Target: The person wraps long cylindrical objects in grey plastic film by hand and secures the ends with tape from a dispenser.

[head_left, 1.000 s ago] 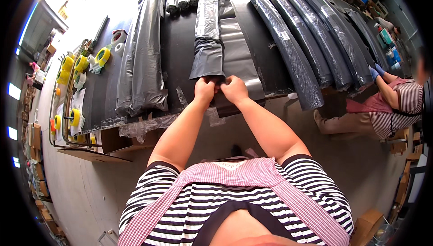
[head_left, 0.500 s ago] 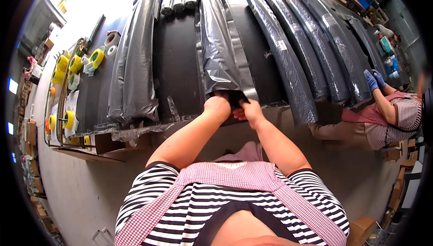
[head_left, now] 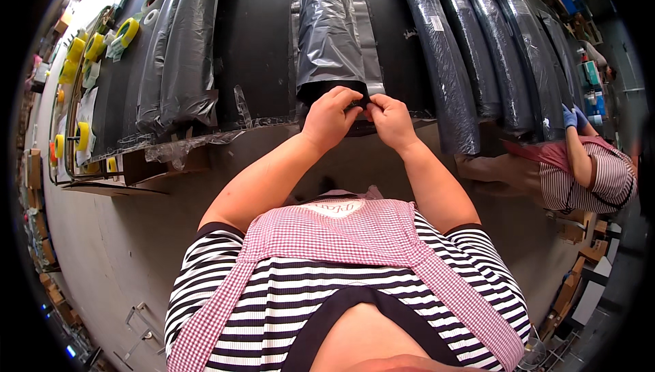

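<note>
A long roll in a shiny dark-grey plastic sleeve (head_left: 329, 38) lies lengthwise on the table, its dark end hanging at the near edge. At that end, my left hand (head_left: 331, 118) is closed with its fingers curled at the sleeve's dark rim. Close beside it, my right hand (head_left: 391, 121) pinches the rim's right corner between thumb and fingers. The fingertips of both hands almost meet there. What lies inside the opening is too dark to make out.
A wrapped grey roll (head_left: 187, 58) lies to the left, near yellow tape rolls (head_left: 127, 31) on a rack. Several film-wrapped dark rolls (head_left: 447, 72) lie to the right, one overhanging the edge. Beyond them a co-worker (head_left: 580, 167) in blue gloves stands at the table. Loose clear film (head_left: 181, 154) hangs off the front edge.
My view has tilted down, so the table sits higher in the picture. My left hand has come out from the sleeve's opening to its rim, and both hands are now closer together.
</note>
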`<state>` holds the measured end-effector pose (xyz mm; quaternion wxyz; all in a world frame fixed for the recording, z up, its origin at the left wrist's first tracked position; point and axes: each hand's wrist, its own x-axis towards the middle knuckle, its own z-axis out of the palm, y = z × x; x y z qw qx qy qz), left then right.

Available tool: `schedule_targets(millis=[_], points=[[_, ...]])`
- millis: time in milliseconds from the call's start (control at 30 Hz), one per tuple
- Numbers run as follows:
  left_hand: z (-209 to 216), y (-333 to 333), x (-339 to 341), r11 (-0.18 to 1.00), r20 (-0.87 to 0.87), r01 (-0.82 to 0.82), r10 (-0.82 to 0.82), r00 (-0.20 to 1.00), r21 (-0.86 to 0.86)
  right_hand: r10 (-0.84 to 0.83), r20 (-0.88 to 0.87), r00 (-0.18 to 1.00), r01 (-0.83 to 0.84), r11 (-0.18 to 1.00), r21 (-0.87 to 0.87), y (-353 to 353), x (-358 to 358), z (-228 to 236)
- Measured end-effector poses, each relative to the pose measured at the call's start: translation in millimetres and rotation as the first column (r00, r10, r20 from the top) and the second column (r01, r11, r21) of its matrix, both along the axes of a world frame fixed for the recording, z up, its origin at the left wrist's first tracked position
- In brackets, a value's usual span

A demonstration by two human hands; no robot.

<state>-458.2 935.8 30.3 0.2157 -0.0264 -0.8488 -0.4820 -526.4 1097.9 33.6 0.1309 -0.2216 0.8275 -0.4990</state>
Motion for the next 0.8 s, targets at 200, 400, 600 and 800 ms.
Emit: schedule_targets(millis=[200, 400, 600, 800], points=[[-16, 1, -20, 1.000, 0.070, 0.010, -0.012, 0.997, 0.025, 0.174, -0.415, 0.893, -0.106, 0.978, 0.182, 1, -10, 2], [-29, -23, 31, 0.640, 0.045, 0.115, -0.228, 0.973, 0.760, 0.076, 0.315, 0.946, -0.004, 0.975, -0.222, 11, -19, -31], [-150, -152, 298, 0.878, 0.973, 0.429, 0.151, 0.173, -0.213, 0.091, 0.160, 0.983, -0.068, 0.987, -0.145, 26, -43, -3], [-23, -136, 149, 0.859, 0.068, -0.108, 0.163, 0.984, -0.500, 0.550, -0.778, 0.303, -0.280, 0.832, 0.479, -19, -97, 35]])
